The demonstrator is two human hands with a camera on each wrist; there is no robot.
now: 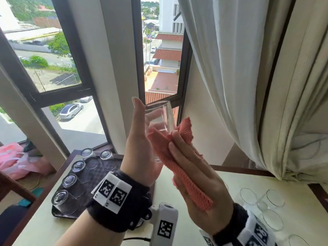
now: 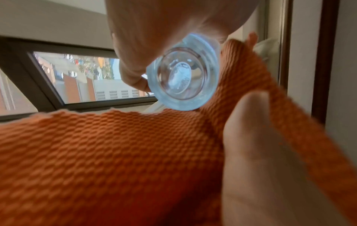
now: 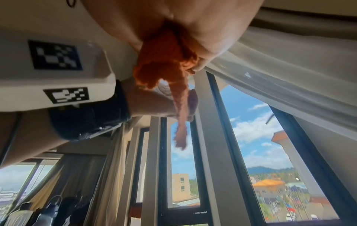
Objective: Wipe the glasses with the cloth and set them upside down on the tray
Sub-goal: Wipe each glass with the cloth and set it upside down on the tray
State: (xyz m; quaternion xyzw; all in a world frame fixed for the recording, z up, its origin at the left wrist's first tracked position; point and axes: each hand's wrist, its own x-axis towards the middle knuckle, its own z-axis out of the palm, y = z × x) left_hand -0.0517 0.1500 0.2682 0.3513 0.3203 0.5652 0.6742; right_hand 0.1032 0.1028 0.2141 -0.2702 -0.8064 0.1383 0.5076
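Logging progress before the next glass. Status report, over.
Left hand holds glass aloft. Right hand presses pink cloth against it. Five glasses upside down on tray. Nothing in the way.

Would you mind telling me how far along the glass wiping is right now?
Done: five glasses stand upside down on the tray. In hand: the left hand holds a glass while the right hand holds the cloth against it. Left: several upright glasses wait at the right.

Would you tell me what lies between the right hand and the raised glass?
The cloth lies between the right hand and the glass, shown in the head view.
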